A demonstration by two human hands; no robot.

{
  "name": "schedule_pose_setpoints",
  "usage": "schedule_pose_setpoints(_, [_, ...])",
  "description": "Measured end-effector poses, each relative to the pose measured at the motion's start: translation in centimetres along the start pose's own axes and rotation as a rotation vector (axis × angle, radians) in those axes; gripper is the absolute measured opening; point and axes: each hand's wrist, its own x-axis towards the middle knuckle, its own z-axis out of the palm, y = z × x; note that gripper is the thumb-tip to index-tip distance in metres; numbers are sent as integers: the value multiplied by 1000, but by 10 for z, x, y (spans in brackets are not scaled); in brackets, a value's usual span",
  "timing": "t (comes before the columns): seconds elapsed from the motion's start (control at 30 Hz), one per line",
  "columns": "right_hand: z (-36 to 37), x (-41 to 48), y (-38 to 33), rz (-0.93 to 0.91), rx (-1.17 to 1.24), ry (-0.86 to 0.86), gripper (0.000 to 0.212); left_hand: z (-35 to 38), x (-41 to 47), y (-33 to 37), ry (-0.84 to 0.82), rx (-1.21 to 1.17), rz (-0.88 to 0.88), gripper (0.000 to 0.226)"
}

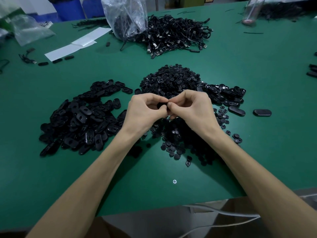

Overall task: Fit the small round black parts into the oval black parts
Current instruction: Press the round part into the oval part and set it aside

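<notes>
1. The heap of small round parts point(171, 79) sits in the middle of the green table point(257, 152) and spills toward the person, with loose ones scattered on the near side.
2. The left hand point(145, 109) and the right hand point(190, 107) meet just above the near slope of that heap, with the fingertips of both touching.
3. Both hands have curled fingers and thumbs pinching one black piece point(162, 105) between them. It is mostly hidden, so I cannot tell whether it is a round part, an oval part, or both together.
4. To the left of the heap lies a wide pile of oval parts point(82, 117), many showing a hole or recess.
5. To the right of the heap, touching its edge, lies a smaller pile of oval pieces point(224, 95).
6. Farther right of the heap, two single ovals lie apart on the table: one near the smaller pile point(236, 110) and one beyond it point(262, 112).
7. Beyond the heap, on the far side, is a tangle of black cables point(171, 35) with a clear plastic bag point(125, 16) standing at its left end.
8. Far left of the heap lie white paper strips point(77, 43).
9. On the near side of the heap, well apart from it, a single screw head point(174, 181) shows in the table.
</notes>
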Motion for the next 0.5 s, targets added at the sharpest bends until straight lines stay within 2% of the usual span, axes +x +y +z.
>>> schedule_pose_setpoints(0.17, [-2, 0, -1, -2, 28, 4, 5, -9, 0, 3, -76, -162, -5, 19])
schedule_pose_setpoints(0.37, [-3, 0, -1, 2, 29, 9, 4, -7, 0, 4, -80, -149, 9, 18])
schedule_pose_setpoints(0.5, [0, -1, -1, 22, 11, 19, 5, -4, -1, 3, -38, -14, 18, 18])
